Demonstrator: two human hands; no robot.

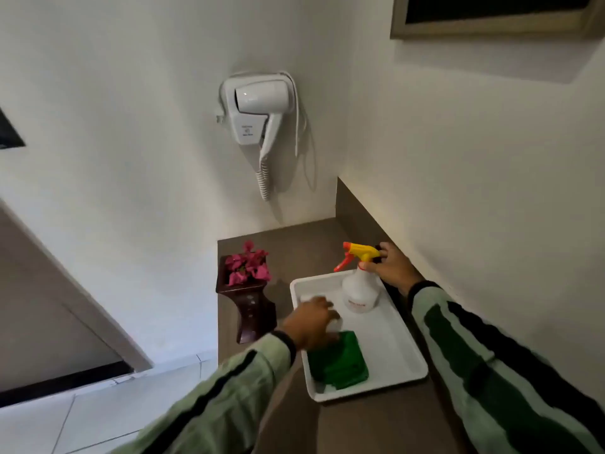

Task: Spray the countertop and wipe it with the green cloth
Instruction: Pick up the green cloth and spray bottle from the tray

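A white tray (397, 347) lies on the brown countertop (304, 247). In its far end stands a clear spray bottle (359, 291) with a yellow head and orange trigger. My right hand (391, 265) grips the bottle at its neck, just behind the head. A folded green cloth (342, 363) lies in the tray's near left part. My left hand (311, 322) hovers over the tray's left side, fingers spread, right at the cloth's far edge; whether it touches the cloth I cannot tell.
A dark wooden vase with pink flowers (247, 280) stands on the countertop left of the tray. A white hair dryer (260, 121) hangs on the wall above. The countertop's left edge drops to a tiled floor (98, 411).
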